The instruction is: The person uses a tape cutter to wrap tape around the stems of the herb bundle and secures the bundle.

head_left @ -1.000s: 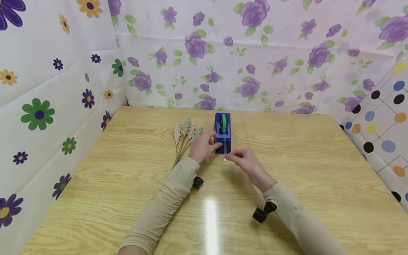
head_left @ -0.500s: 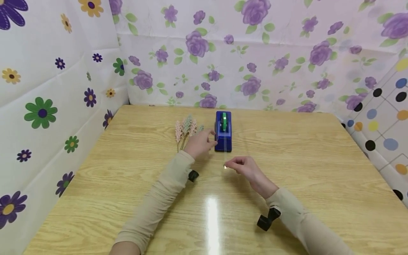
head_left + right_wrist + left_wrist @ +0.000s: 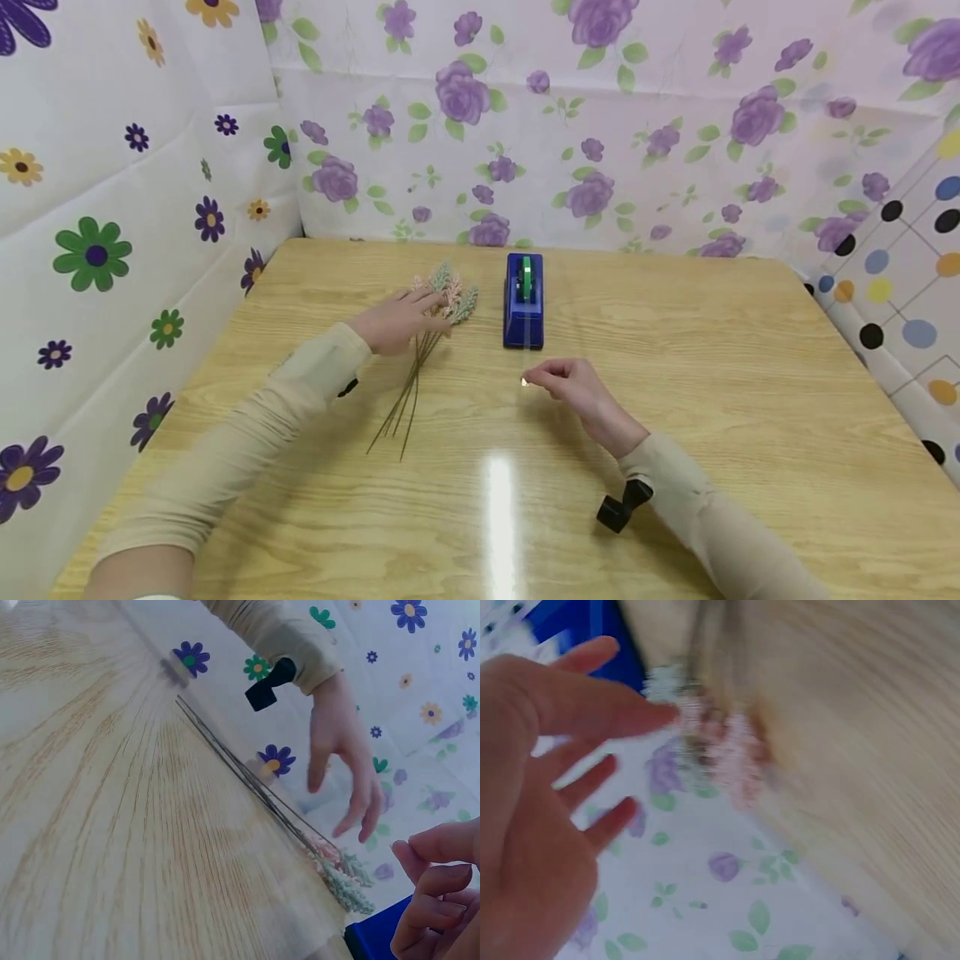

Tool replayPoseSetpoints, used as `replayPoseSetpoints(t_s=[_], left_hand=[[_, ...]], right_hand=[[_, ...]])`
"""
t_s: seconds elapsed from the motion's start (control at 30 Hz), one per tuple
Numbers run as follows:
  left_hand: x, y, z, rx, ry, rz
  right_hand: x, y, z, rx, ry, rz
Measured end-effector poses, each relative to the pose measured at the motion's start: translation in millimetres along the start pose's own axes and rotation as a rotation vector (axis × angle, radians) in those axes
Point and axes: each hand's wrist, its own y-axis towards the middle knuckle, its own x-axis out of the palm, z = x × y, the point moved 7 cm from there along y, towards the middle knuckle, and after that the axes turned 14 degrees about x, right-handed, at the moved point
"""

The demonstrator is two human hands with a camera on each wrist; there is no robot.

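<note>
My left hand (image 3: pixel 393 323) is spread over a bunch of artificial flowers (image 3: pixel 466 305) with pink and pale green heads, its fingers extended. In the right wrist view a gap shows between that hand and the thin stems (image 3: pixel 251 784). Thumb and index finger of my right hand (image 3: pixel 583 393) pinch the free end of a clear strip of tape (image 3: pixel 527 357). The strip stretches back to a blue tape dispenser (image 3: pixel 512 332), which carries a green roll (image 3: pixel 527 279). The left wrist view is blurred around the flower heads (image 3: pixel 735 754).
Everything lies on a wood-grain table (image 3: pixel 697 367). Behind it hangs a sheet with purple roses (image 3: pixel 457 92), and a daisy-printed sheet (image 3: pixel 112 192) is on the left. A dotted sheet (image 3: pixel 918 292) borders the right side.
My left hand has left the dispenser's side and moved left over the flowers, its fingers spreading. The right hand has drawn the tape a little toward me and keeps its pinch.
</note>
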Motion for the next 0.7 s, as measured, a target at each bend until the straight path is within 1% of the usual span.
replayPoseSetpoints(t_s=[0.1,0.17,0.2,0.27,0.33,0.53,0.63,0.7], left_hand=[[10.4,-4.4,-0.2,0.063,0.121,-0.051],[17.6,-5.6,-0.1,0.095,0.157,-0.073],[21.2,-6.1,-0.5,0.105,0.153,-0.078],[25.3,-5.2,-2.6,0.128,0.137,-0.067],[28.3,-3.5,-4.5,0.158,0.109,-0.038],[34.8,3.6,-8.3,0.267,0.100,0.048],[36.3,5.5,-8.7,0.306,0.098,0.066],[36.4,6.3,-8.2,0.327,0.111,0.065]], right_hand=[[1.9,0.2,0.5,-0.003,-0.004,-0.011],[3.1,0.2,1.5,-0.001,0.002,-0.022],[4.1,0.2,2.2,-0.001,0.007,-0.030],[4.0,0.4,1.7,-0.004,0.015,-0.042],[3.9,0.2,1.6,-0.003,0.028,-0.047],[4.8,-0.1,2.3,0.000,0.045,-0.048],[5.0,-0.2,2.1,0.002,0.053,-0.050],[4.4,-0.7,1.3,0.002,0.055,-0.051]])
